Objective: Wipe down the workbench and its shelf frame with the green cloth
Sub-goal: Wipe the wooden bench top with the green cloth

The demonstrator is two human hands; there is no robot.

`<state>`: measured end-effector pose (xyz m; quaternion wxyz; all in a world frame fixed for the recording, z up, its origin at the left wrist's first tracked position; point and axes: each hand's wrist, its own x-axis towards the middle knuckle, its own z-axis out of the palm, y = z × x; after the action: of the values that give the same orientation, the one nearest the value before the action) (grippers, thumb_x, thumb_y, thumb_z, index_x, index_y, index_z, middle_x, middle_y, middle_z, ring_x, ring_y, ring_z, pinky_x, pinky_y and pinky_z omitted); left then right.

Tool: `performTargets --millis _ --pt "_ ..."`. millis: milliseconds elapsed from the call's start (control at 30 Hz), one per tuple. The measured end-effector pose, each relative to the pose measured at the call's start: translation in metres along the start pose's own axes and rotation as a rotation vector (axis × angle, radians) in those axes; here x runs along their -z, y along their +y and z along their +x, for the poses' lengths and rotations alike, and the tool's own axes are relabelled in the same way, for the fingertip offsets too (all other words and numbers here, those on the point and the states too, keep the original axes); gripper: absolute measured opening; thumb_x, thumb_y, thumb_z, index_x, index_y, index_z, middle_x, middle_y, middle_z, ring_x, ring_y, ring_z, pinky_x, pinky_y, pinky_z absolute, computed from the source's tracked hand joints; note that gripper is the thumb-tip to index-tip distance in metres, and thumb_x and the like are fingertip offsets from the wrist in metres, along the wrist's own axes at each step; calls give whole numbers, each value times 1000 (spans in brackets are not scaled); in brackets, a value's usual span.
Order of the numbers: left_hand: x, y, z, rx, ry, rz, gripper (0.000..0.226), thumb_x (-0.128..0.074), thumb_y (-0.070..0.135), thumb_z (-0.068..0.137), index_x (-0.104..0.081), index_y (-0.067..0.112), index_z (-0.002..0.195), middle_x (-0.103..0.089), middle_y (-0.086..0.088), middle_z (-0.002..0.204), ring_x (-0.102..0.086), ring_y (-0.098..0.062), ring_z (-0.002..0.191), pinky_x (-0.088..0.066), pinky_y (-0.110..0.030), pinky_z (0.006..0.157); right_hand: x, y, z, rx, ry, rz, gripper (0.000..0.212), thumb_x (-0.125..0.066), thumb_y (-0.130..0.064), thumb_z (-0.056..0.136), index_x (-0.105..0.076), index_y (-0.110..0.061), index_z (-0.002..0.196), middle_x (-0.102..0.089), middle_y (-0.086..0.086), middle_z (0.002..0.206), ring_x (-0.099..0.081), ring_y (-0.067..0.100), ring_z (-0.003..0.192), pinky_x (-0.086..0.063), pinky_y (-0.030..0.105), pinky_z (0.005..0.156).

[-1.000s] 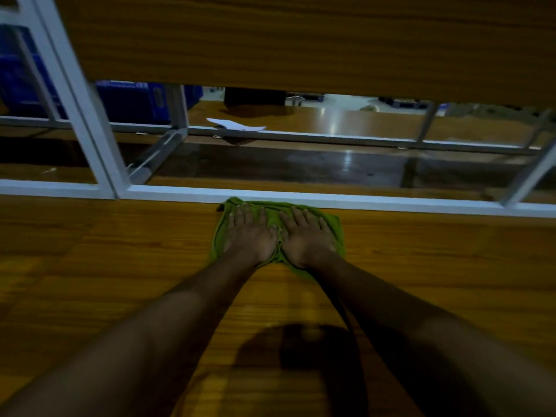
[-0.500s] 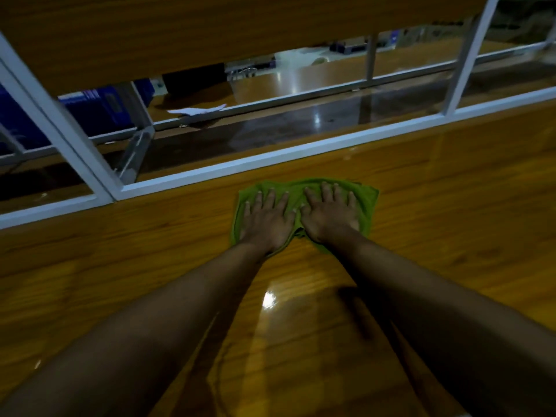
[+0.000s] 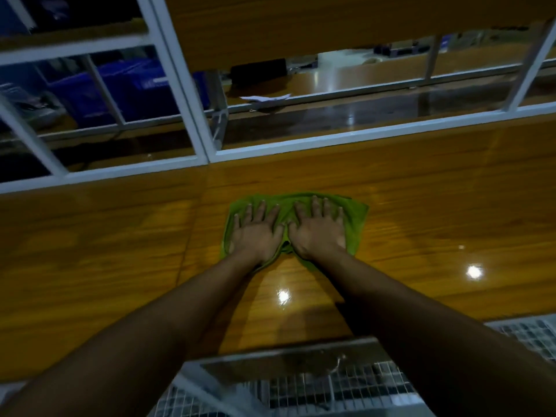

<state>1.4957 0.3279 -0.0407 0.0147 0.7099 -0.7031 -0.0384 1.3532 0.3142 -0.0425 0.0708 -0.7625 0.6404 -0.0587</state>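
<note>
Head view is showing you pressing both hands flat on the green cloth, which is lying spread on the counter, a little short of the white rear rail of the shelf frame. Your left hand is covering the cloth's left half and your right hand its right half. Your thumbs are nearly meeting and your fingers are straight and fanned out, gripping nothing and only bearing down. You are working the counter surface, so I am judging the task as under way. The wood is shining with lamp reflections near your forearms, but nothing is telling wiped from unwiped, so I cannot say how much is done. The cloth is not touching the frame's uprights or rails, nor the shelf board above, so those are looking like the share left to do. Beyond the rail, blue crates and a white sheet of paper are sitting on another surface, and wire mesh is showing below your arms.
</note>
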Motion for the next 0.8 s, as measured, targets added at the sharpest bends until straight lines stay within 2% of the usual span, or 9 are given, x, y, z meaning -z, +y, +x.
performTargets --millis 167,333,500,633,700,800 --pt "-2 -39 -53 96 30 9 59 -15 57 100 -7 35 155 -1 -1 164 -1 -29 150 -1 -53 119 -7 -46 -39 109 -35 -5 62 -13 -53 101 -10 -28 157 1 12 165 4 34 151 4 59 117" --pt "-5 -46 -99 166 27 10 62 -14 59 99 -4 34 155 3 -1 164 2 -29 150 1 -54 118 -6 -52 -83 226 -74 -10 61 -13 -54 101 -9 -30 157 3 10 165 7 31 151 6 57 118" --pt "-6 -20 -129 174 13 17 68 -10 65 95 2 34 155 9 -3 163 7 -31 149 2 -55 118 2 -20 -122 295 -59 57 61 -13 -55 101 -12 -31 157 4 8 165 7 28 151 7 55 119" --pt "-11 19 -130 162 2 14 75 3 68 90 6 31 155 13 -5 162 11 -30 149 3 -53 119 4 15 -129 241 -95 51 61 -10 -57 100 -4 -36 156 12 4 164 13 25 150 8 53 119" --pt "-12 42 -122 149 -9 13 82 14 66 82 8 30 155 15 -5 162 12 -30 149 6 -51 118 5 35 -125 204 -64 48 62 -9 -60 98 -5 -38 156 8 3 165 11 24 151 6 50 120" --pt "-12 70 -99 108 -16 7 79 15 63 83 8 31 155 17 -4 162 14 -28 149 9 -50 118 10 63 -108 155 -11 62 67 -4 -63 93 -10 -39 156 3 2 165 6 23 152 3 50 121"
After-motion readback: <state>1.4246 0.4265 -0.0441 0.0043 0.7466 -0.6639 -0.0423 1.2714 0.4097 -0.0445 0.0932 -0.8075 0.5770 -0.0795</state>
